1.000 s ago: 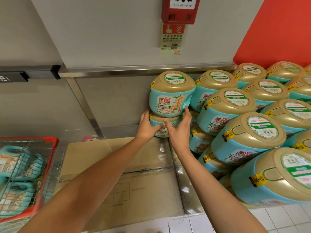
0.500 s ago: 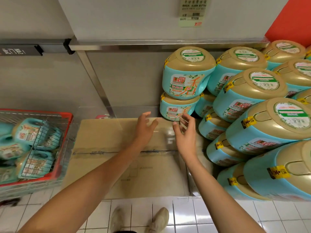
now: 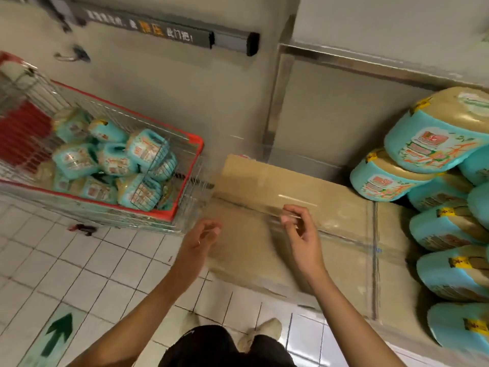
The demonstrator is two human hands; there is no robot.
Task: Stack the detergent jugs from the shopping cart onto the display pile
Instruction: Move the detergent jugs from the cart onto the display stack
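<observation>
We see teal detergent jugs [image 3: 434, 144], tan tops, stacked right, more in shopping cart [image 3: 188, 178]. Left hand [image 3: 202, 238], right hand [image 3: 300, 234] empty, loosely curled.

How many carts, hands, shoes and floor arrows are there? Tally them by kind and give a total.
shopping cart: 1
hands: 2 (left hand, right hand)
shoes: 2
green floor arrow: 1
Total: 6

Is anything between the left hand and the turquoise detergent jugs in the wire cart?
Yes: the near wall of the red-rimmed wire shopping cart stands between the left hand and the turquoise detergent jugs. Its open top probably allows reaching over.
</observation>
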